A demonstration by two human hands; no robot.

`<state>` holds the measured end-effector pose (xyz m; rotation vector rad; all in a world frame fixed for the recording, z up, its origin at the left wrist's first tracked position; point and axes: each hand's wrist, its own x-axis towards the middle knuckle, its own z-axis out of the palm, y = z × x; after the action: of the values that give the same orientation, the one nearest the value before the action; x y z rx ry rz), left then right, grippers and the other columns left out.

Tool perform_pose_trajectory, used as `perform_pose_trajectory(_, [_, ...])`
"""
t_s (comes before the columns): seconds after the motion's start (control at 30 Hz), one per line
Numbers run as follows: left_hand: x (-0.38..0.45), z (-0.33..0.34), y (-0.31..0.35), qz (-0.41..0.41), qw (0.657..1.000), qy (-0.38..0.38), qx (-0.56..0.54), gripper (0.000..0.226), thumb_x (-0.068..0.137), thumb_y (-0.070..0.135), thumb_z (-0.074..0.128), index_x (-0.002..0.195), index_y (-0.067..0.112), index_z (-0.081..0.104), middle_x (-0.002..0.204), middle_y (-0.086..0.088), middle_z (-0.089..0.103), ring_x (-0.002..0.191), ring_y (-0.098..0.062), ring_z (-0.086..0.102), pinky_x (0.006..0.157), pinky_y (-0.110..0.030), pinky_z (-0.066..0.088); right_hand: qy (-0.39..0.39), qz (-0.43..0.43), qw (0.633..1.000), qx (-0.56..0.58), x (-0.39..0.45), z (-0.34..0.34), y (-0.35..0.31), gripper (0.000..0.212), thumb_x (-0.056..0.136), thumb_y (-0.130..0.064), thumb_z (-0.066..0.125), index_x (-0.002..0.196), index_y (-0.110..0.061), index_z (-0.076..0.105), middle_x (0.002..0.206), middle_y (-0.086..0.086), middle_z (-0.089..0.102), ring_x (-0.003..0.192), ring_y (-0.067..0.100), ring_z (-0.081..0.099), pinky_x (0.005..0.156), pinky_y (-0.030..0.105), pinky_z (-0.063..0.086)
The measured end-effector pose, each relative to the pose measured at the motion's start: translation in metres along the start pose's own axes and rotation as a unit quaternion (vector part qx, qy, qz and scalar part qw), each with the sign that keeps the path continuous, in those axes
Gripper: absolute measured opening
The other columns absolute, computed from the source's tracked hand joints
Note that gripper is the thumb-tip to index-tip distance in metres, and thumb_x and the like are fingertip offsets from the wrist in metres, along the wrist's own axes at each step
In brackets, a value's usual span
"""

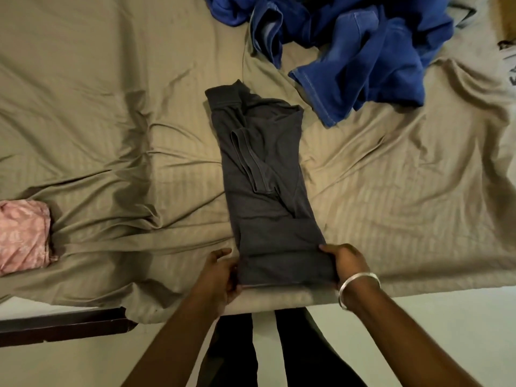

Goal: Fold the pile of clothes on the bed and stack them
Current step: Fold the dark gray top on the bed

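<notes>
A dark grey shirt (265, 177) lies on the bed as a long narrow strip, sleeves folded in, collar at the far end. Its near end is turned over into a short fold at the bed's front edge. My left hand (220, 272) grips the left side of that fold. My right hand (346, 261), with a silver bangle at the wrist, grips the right side. A heap of unfolded blue clothes (363, 46) lies at the far right. A folded pink patterned garment (23, 236) sits at the left edge.
The bed is covered by a wrinkled beige sheet (111, 107). Its dark wooden frame (61, 325) shows at the lower left, with pale floor beneath. Printed paper or packaging (509, 60) lies at the far right edge.
</notes>
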<state>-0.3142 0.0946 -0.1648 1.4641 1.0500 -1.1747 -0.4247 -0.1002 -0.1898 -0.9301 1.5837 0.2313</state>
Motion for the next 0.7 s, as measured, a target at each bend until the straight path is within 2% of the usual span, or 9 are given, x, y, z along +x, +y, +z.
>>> perform_pose_trajectory(0.07, [0.009, 0.013, 0.032, -0.006, 0.997, -0.014, -0.082, 0.022, 0.100, 0.013, 0.047, 0.082, 0.008, 0.057, 0.044, -0.003, 0.057, 0.030, -0.007, 0.048, 0.033, -0.012, 0.038, -0.038, 0.047, 0.991, 0.121, 0.003, 0.018, -0.038, 0.011, 0.086, -0.010, 0.061, 0.077, -0.007, 0.063, 0.061, 0.007, 0.066, 0.061, 0.023, 0.062, 0.044, 0.026, 0.054])
perform_pose_trajectory(0.13, [0.016, 0.028, 0.065, 0.023, 0.985, -0.012, -0.171, 0.022, 0.100, 0.014, 0.048, 0.081, 0.007, 0.057, 0.048, -0.002, 0.061, 0.035, -0.006, 0.056, 0.036, -0.014, 0.045, -0.064, 0.043, 0.978, 0.193, 0.004, 0.035, -0.077, 0.017, 0.094, -0.014, 0.054, 0.081, -0.006, 0.060, 0.073, 0.010, 0.064, 0.071, 0.023, 0.060, 0.043, 0.025, 0.055])
perform_pose_trajectory(0.27, [0.036, 0.047, 0.097, 0.109, 0.966, -0.017, -0.234, 0.017, 0.101, 0.024, 0.042, 0.106, 0.017, 0.056, 0.093, 0.000, 0.070, 0.065, -0.009, 0.070, 0.063, -0.024, 0.049, -0.045, -0.009, 0.987, 0.153, 0.023, 0.051, -0.109, 0.021, 0.094, -0.023, 0.056, 0.090, -0.002, 0.057, 0.093, 0.017, 0.057, 0.074, 0.029, 0.062, 0.046, 0.031, 0.057])
perform_pose_trajectory(0.33, [0.048, 0.048, 0.086, 0.193, 0.962, 0.067, -0.180, 0.019, 0.098, 0.025, 0.049, 0.114, 0.016, 0.056, 0.102, -0.004, 0.067, 0.088, -0.021, 0.069, 0.076, -0.030, 0.048, 0.043, -0.106, 0.993, -0.011, 0.039, 0.053, -0.100, 0.033, 0.084, -0.039, 0.061, 0.094, -0.008, 0.063, 0.097, 0.016, 0.065, 0.076, 0.034, 0.067, 0.061, 0.037, 0.058])
perform_pose_trajectory(0.4, [0.058, 0.046, 0.059, 0.279, 0.948, 0.147, -0.030, 0.035, 0.090, 0.030, 0.067, 0.118, 0.010, 0.059, 0.108, -0.006, 0.063, 0.103, -0.026, 0.063, 0.086, -0.031, 0.046, 0.106, -0.190, 0.966, -0.140, 0.047, 0.057, -0.086, 0.051, 0.076, -0.057, 0.064, 0.103, -0.014, 0.066, 0.104, 0.013, 0.066, 0.093, 0.035, 0.065, 0.085, 0.045, 0.054])
perform_pose_trajectory(0.47, [0.069, 0.042, 0.033, 0.303, 0.937, 0.133, 0.110, 0.064, 0.077, 0.055, 0.076, 0.120, 0.011, 0.060, 0.112, -0.004, 0.063, 0.104, -0.024, 0.061, 0.093, -0.036, 0.049, 0.102, -0.212, 0.952, -0.197, 0.053, 0.061, -0.069, 0.058, 0.080, -0.063, 0.064, 0.110, -0.013, 0.063, 0.111, 0.012, 0.063, 0.100, 0.034, 0.061, 0.093, 0.044, 0.049])
perform_pose_trajectory(0.53, [0.084, 0.040, 0.025, 0.319, 0.912, 0.139, 0.216, 0.076, 0.067, 0.074, 0.070, 0.113, 0.014, 0.064, 0.108, -0.004, 0.067, 0.102, -0.025, 0.063, 0.089, -0.042, 0.054, 0.070, -0.188, 0.963, -0.180, 0.058, 0.067, -0.057, 0.054, 0.085, -0.057, 0.064, 0.111, -0.010, 0.061, 0.111, 0.010, 0.064, 0.100, 0.032, 0.061, 0.091, 0.040, 0.049])
perform_pose_trajectory(0.6, [0.086, 0.042, 0.035, 0.315, 0.908, 0.144, 0.237, 0.063, 0.075, 0.063, 0.071, 0.110, 0.011, 0.065, 0.106, -0.008, 0.069, 0.101, -0.028, 0.065, 0.082, -0.034, 0.052, 0.049, -0.197, 0.970, -0.137, 0.056, 0.069, -0.050, 0.044, 0.088, -0.049, 0.065, 0.110, -0.011, 0.062, 0.105, 0.005, 0.067, 0.098, 0.028, 0.063, 0.089, 0.038, 0.050])
perform_pose_trajectory(0.7, [0.077, 0.045, 0.048, 0.339, 0.893, 0.147, 0.257, 0.037, 0.093, 0.040, 0.063, 0.108, 0.007, 0.067, 0.105, -0.012, 0.071, 0.101, -0.030, 0.065, 0.069, -0.026, 0.037, 0.009, -0.289, 0.954, -0.082, 0.047, 0.066, -0.047, 0.023, 0.091, -0.033, 0.068, 0.109, -0.019, 0.063, 0.101, -0.005, 0.068, 0.099, 0.016, 0.065, 0.091, 0.033, 0.051])
